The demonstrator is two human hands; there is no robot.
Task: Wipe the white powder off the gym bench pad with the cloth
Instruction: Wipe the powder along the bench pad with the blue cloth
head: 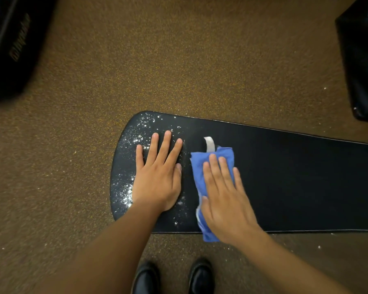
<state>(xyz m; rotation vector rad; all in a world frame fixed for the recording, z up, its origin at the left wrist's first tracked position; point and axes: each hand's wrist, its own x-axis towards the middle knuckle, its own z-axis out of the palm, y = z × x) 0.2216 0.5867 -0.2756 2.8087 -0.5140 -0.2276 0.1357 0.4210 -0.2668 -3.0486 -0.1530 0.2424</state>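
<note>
head view: looks down on a black gym bench pad (285, 177) above a brown speckled floor (157, 60).
left hand (157, 177): flat, fingers straight and spread, presses on the pad's rounded end, holds nothing.
right hand (223, 196): flat with straight fingers, presses the blue cloth (200, 164) on the pad, just beside the left hand.
white powder (125, 192): lies thick around the left hand, at the rounded end.
done: the pad right of the cloth looks clean.
left: i judge the rounded end is not yet wiped.
</note>
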